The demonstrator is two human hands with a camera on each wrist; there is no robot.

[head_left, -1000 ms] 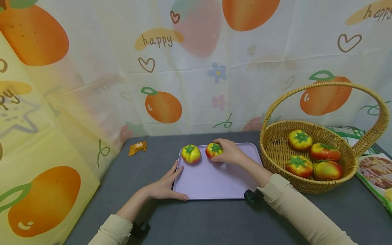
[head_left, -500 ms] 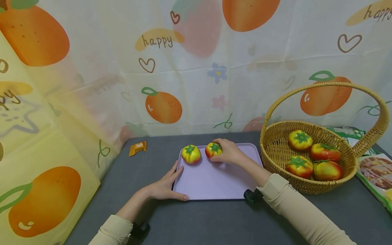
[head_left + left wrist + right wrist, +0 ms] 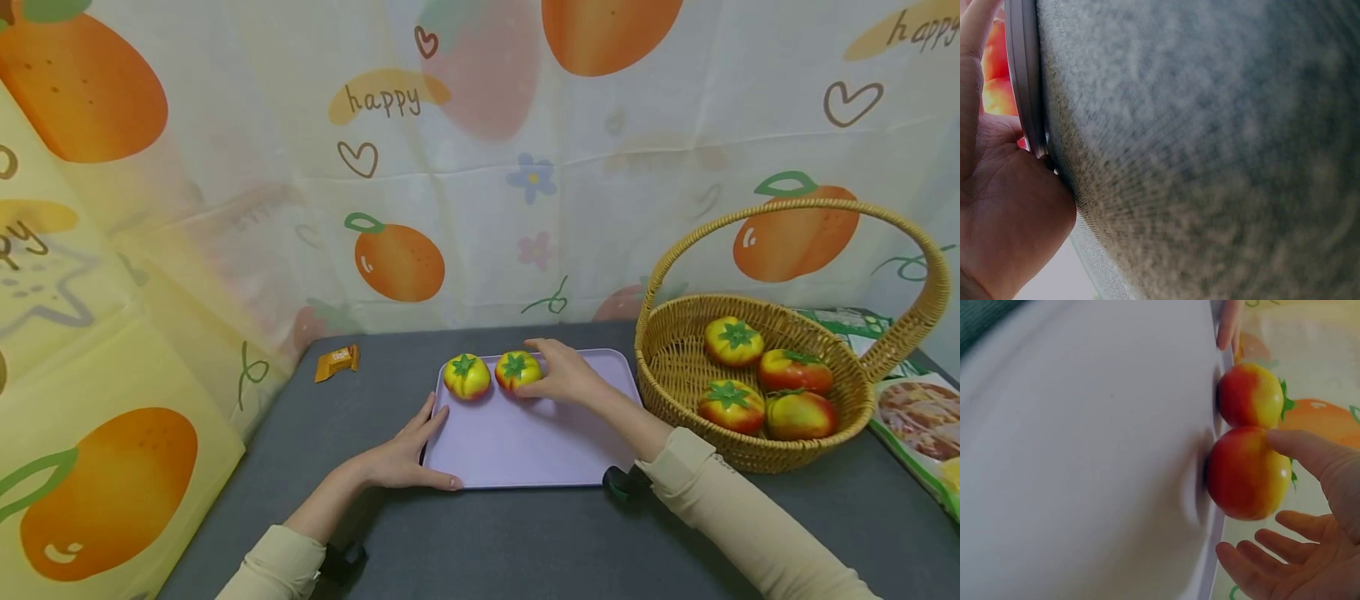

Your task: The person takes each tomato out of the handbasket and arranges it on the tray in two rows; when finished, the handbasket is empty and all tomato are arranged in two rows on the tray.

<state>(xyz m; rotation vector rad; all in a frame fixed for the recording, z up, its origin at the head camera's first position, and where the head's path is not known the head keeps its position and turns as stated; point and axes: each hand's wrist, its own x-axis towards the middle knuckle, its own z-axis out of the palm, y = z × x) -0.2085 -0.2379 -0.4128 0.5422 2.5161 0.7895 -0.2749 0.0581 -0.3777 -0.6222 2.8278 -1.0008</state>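
On the pale purple tray [image 3: 525, 450] two red-and-yellow tomatoes with green star-shaped tops sit side by side near the far edge. The left tomato [image 3: 467, 377] stands free of both hands. My right hand [image 3: 566, 372] is spread around the right tomato [image 3: 1247, 475]; in the right wrist view the thumb touches or nearly touches it, while the other fingers lie apart from it. My left hand [image 3: 401, 454] rests against the tray's near left corner, fingers along the left rim and thumb along the front edge. The left wrist view shows the palm against the tray's side.
A wicker basket [image 3: 652, 400] with a tall handle stands right of the tray, holding several similar tomatoes. Behind it lies a printed packet [image 3: 922, 417]. A small orange wrapped snack [image 3: 337, 362] lies at the back left. A fruit-print curtain [image 3: 480, 208] hangs behind the table.
The right tomato has shifted slightly left, closer to the other one. My right hand's fingers have loosened and more of the tomato shows. The left hand stays at the tray corner.
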